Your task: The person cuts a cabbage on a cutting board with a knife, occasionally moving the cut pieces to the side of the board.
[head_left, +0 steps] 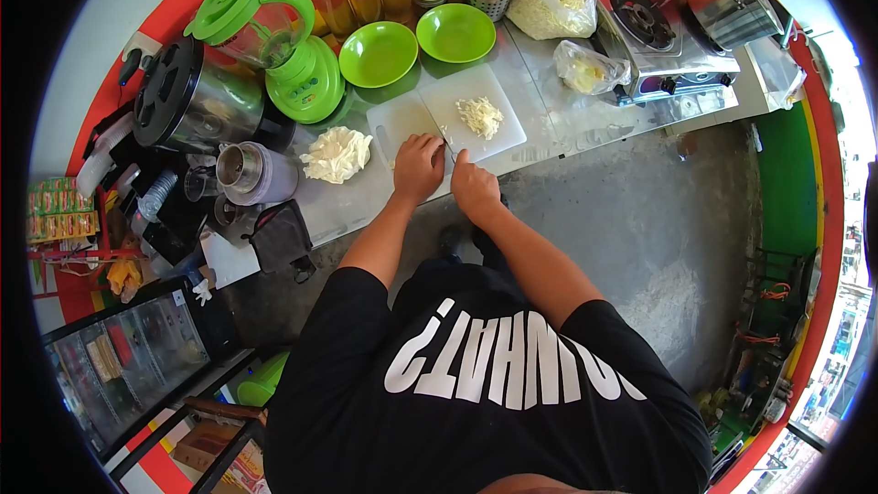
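Observation:
My right hand (476,187) is closed around the handle of a knife (445,135), whose thin blade points away from me over the white cutting board (391,124). Just left of the blade, my left hand (419,167) rests on the board's near edge with its fingers curled together; whatever lies under them is hidden. Right of the knife sits a small heap of finely chopped pale pieces (479,117). A crumpled cream-white bundle, perhaps leaves or cloth (337,155), lies on the counter left of the board.
Two green bowls (378,54) (455,33) stand behind the board. A green blender (305,82) and a grinder (256,174) are on the left. Plastic bags (553,5) (590,69) and a gas stove (663,46) with a steel pot (732,11) are on the right.

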Demonstrator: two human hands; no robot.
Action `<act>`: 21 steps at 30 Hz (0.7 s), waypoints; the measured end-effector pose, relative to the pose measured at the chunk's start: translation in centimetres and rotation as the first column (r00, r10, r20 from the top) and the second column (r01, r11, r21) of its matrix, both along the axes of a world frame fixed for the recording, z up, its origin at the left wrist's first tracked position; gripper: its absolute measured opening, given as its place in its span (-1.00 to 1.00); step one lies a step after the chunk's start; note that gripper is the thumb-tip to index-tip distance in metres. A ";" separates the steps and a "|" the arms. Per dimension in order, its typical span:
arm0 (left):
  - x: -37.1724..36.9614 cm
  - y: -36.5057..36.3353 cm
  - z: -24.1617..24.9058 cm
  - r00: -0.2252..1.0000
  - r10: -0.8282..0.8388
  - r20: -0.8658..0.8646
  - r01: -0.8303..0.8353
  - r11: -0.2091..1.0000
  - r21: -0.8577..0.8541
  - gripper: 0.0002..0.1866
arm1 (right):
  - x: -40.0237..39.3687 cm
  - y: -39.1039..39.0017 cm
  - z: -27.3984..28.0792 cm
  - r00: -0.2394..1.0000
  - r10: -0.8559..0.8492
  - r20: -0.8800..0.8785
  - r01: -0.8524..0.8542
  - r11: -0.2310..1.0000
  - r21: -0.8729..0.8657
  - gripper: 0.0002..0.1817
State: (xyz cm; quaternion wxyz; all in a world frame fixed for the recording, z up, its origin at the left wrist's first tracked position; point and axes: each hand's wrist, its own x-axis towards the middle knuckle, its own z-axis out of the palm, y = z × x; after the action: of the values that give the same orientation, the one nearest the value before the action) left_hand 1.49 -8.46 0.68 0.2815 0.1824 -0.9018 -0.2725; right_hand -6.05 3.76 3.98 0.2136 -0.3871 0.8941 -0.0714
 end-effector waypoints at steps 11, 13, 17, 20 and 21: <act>0.3 -0.1 0.1 1.000 -0.019 0.004 0.019 1.000 0.011 -0.91 | 0.7 0.5 -0.3 0.999 -0.029 0.029 0.029 0.999 0.014 -0.82; 0.3 -0.1 0.1 1.000 -0.006 0.002 0.006 1.000 0.026 -0.93 | 0.1 -0.2 -0.2 0.999 -0.029 0.034 0.029 0.999 0.014 -0.81; 0.1 -0.1 -0.2 1.000 0.012 -0.025 -0.011 1.000 0.021 -0.94 | -0.6 -0.9 0.6 0.998 0.053 -0.040 -0.051 0.998 0.047 -0.79; 0.2 0.1 -0.2 0.999 0.035 -0.040 -0.033 0.999 0.030 -0.94 | 0.2 -0.3 1.1 1.000 0.025 -0.005 -0.025 0.999 0.035 -0.80; 0.1 0.1 -0.1 0.999 0.035 -0.027 -0.034 0.999 0.032 -0.94 | 0.5 -0.1 1.1 0.999 -0.016 0.033 0.016 1.000 0.006 -0.81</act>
State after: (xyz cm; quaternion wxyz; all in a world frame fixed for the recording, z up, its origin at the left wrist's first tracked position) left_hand 1.63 -8.41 0.62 0.2957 0.1985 -0.8901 -0.2843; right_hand -5.52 3.71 5.03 0.2289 -0.3782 0.8937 -0.0770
